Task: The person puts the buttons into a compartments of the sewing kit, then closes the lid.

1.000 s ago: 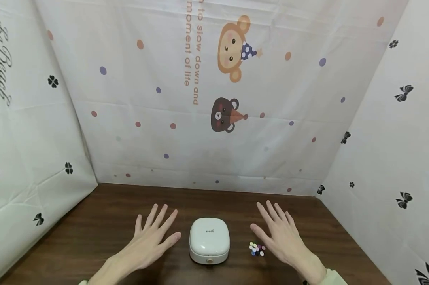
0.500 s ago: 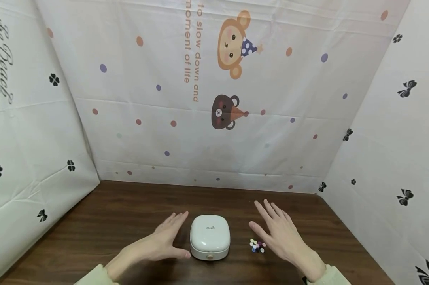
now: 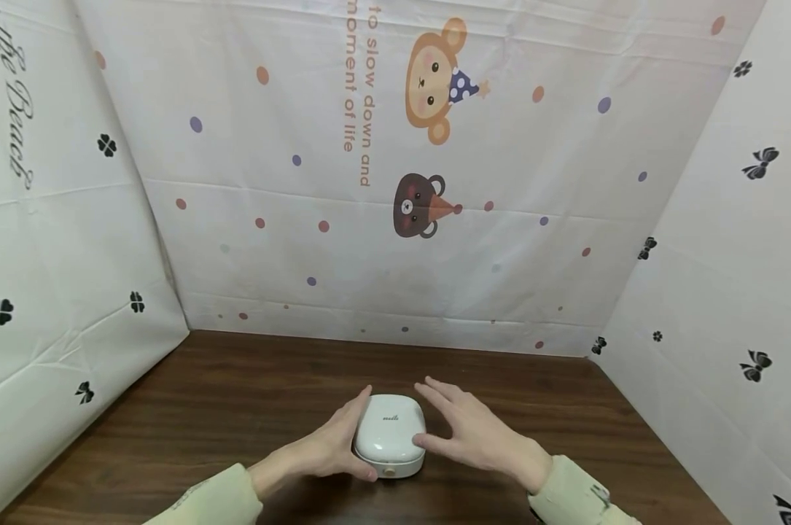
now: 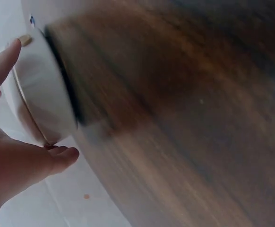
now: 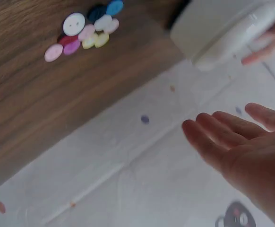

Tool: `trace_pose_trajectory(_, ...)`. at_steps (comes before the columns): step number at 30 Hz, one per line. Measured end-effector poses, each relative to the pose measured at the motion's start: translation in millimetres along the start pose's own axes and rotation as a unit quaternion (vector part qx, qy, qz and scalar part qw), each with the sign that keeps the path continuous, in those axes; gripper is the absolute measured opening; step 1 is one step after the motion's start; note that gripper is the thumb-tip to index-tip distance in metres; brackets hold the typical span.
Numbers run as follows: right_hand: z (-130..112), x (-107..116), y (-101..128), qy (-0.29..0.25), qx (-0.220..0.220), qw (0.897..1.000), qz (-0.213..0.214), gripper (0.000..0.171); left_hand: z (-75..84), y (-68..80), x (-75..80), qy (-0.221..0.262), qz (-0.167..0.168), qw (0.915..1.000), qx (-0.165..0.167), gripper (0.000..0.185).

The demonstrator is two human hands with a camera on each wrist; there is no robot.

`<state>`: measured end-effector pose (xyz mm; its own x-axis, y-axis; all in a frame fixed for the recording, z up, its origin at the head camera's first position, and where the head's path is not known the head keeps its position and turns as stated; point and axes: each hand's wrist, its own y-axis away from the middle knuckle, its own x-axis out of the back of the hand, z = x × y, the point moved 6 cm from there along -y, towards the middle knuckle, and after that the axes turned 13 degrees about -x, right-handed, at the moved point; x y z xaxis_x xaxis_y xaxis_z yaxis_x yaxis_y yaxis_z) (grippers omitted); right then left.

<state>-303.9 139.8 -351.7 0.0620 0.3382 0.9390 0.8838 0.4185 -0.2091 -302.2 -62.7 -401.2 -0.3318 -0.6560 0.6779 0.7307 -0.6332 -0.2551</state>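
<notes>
Left hand [image 3: 323, 453]: fingers straight, cupped against the left side of the box [image 3: 390, 436], thumb at its front left corner. Box: white, rounded, lid shut, flat on the tabletop [image 3: 205, 408] near the front edge, about midway across. Right hand [image 3: 474, 436]: fingers spread and straight, thumb tip touching the box's right side; whether the other fingers touch the lid is hard to tell. Buttons [image 5: 83, 30]: small coloured heap on the wood right of the box, seen only in the right wrist view.
</notes>
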Motion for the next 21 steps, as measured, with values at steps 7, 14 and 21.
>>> trace_pose_trajectory(7, -8.5, -26.6, -18.9, -0.023, 0.028, 0.998, -0.053, 0.092, -7.4, -4.4, -5.7, -0.004, 0.002, 1.0000, -0.007, 0.131)
trace_pose_trajectory(14, -18.3, -39.8, -25.8, -0.003, 0.064, 0.996, -0.057, 0.096, -13.4, -8.3, -14.5, 0.002, 0.011, 0.9998, -0.015, 0.131)
trace_pose_trajectory(21, -19.8, -45.4, -29.9, 0.011, 0.065, 0.996, -0.059, 0.092, -13.8, -9.9, -17.5, -0.004, 0.019, 0.9997, -0.014, 0.130)
